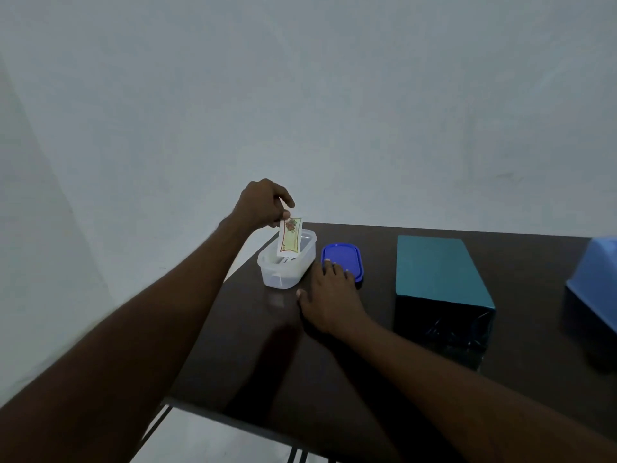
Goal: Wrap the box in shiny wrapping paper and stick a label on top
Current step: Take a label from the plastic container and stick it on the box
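Note:
A box wrapped in shiny teal paper (440,272) stands on the dark table (253,359), right of centre. My left hand (262,203) pinches a small label with a floral print (289,236) by its top edge and holds it upright over a clear plastic tub (287,262). My right hand (329,295) lies flat on the table, its fingertips touching the tub's blue lid (342,259), which lies beside the tub.
A light blue plastic object (597,282) sits at the table's right edge, partly cut off. The table's left edge runs just beside the tub. A pale wall stands behind the table.

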{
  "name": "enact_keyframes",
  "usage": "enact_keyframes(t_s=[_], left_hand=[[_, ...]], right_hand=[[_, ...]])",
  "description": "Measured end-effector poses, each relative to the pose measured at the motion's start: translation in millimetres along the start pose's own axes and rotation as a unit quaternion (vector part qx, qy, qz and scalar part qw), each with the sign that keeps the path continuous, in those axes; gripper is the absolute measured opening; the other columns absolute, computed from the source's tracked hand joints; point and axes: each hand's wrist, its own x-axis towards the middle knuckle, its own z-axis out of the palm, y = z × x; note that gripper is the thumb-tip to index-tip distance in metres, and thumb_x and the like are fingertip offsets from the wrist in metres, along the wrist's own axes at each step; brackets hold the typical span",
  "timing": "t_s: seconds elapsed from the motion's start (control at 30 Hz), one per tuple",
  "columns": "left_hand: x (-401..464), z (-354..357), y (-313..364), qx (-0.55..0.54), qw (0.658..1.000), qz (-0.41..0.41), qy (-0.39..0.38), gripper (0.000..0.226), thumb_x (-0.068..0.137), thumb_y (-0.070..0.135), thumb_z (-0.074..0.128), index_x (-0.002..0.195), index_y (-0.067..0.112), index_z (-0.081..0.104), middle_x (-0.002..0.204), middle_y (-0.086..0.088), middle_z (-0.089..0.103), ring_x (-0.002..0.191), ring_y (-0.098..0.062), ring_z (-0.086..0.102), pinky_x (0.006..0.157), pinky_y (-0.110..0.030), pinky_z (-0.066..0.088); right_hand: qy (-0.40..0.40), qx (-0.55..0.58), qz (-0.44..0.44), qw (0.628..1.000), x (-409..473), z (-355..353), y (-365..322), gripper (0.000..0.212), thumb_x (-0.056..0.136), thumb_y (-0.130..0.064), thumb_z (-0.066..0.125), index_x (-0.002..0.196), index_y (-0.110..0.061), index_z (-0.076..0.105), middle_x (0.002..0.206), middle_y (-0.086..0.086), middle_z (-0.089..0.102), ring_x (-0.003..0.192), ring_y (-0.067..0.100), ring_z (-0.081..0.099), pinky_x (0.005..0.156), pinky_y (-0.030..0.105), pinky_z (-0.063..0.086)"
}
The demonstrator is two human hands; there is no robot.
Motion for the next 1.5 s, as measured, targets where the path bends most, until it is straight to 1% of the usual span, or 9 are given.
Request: enact_keyframes(t_s=[0.23,0.37,0.43,0.53,0.63,0.77,1.07,1.33,1.5], left_hand=[[-7.9,-3.6,4.2,-0.022,0.999,-0.035,0.033,0.007,0.085,0.011,0.069,0.078,0.010,0.073,0.067,-0.002,0.073,0.054,-0.012,0.070,0.058,-0.019,0.057],[-16.5,-9.8,23.5,-0.100,0.992,-0.012,0.078,0.008,0.085,0.012,0.067,0.080,0.007,0.071,0.074,-0.006,0.075,0.058,-0.012,0.071,0.062,-0.024,0.060],[-25.0,-12.4,42.6,-0.158,0.983,0.016,0.090,0.008,0.084,0.013,0.069,0.081,0.007,0.072,0.073,-0.005,0.075,0.061,-0.015,0.071,0.063,-0.025,0.060],[-36.6,-9.0,75.8,-0.205,0.971,0.077,0.096,0.002,0.080,0.013,0.073,0.080,0.011,0.074,0.070,0.000,0.073,0.065,-0.017,0.071,0.068,-0.028,0.060],[-41.8,-1.0,103.4,-0.215,0.964,0.122,0.101,0.007,0.078,0.008,0.074,0.082,0.013,0.076,0.069,0.007,0.073,0.065,-0.009,0.070,0.070,-0.031,0.060],[-45.7,12.4,129.9,-0.245,0.952,0.161,0.092,0.008,0.079,0.007,0.075,0.084,0.013,0.077,0.073,0.006,0.074,0.068,-0.008,0.071,0.072,-0.034,0.060],[-52.0,41.5,176.6,-0.265,0.937,0.220,0.062,0.012,0.080,0.005,0.073,0.089,0.012,0.077,0.081,0.004,0.075,0.076,-0.005,0.071,0.074,-0.023,0.057],[-56.9,54.2,198.2,-0.323,0.923,0.205,0.043,0.008,0.082,0.014,0.074,0.089,0.013,0.078,0.077,0.000,0.075,0.074,-0.014,0.072,0.078,-0.039,0.059],[-57.2,56.9,206.9,-0.380,0.907,0.180,0.007,0.007,0.083,0.012,0.074,0.088,0.009,0.077,0.077,-0.006,0.075,0.073,-0.023,0.072,0.076,-0.039,0.061]], right_hand=[[0.093,0.019,-0.057,0.994,-16.6,-16.0,-4.8,0.046,0.095,-0.023,0.053,0.137,-0.009,0.040,0.130,0.012,0.057,0.115,0.027,0.053,0.099,0.041,0.045],[0.168,0.187,0.018,0.968,-12.4,-50.4,-12.0,0.024,0.098,-0.019,0.049,0.115,-0.008,0.061,0.103,0.010,0.069,0.087,0.024,0.066,0.077,0.037,0.058],[0.132,0.397,0.089,0.904,-5.4,-80.6,-11.4,0.020,0.097,-0.016,0.051,0.099,-0.002,0.065,0.092,0.016,0.072,0.071,0.031,0.071,0.062,0.039,0.061],[0.080,0.625,0.190,0.753,-4.6,-132.9,4.8,0.020,0.097,-0.010,0.055,0.093,0.007,0.064,0.073,0.020,0.071,0.056,0.033,0.070,0.050,0.035,0.058],[0.077,0.682,0.188,0.703,-13.3,-167.7,39.7,0.025,0.096,-0.017,0.060,0.090,0.006,0.065,0.079,0.020,0.069,0.060,0.028,0.069,0.051,0.030,0.057],[0.014,0.680,0.169,0.713,-32.9,-187.6,82.8,0.020,0.092,-0.014,0.065,0.101,0.005,0.066,0.093,0.020,0.069,0.077,0.027,0.070,0.058,0.029,0.059],[0.043,0.724,0.167,0.668,-58.0,-201.1,126.3,0.019,0.089,-0.003,0.063,0.108,-0.001,0.064,0.092,0.018,0.070,0.079,0.025,0.071,0.063,0.029,0.059],[0.044,0.729,0.159,0.664,-68.8,-202.5,145.1,0.024,0.090,-0.005,0.066,0.109,0.009,0.064,0.103,0.021,0.070,0.084,0.025,0.072,0.067,0.027,0.059],[0.024,0.768,0.145,0.624,-76.5,-201.2,154.4,0.019,0.089,-0.001,0.065,0.106,0.008,0.064,0.091,0.016,0.071,0.080,0.020,0.072,0.071,0.026,0.060]])
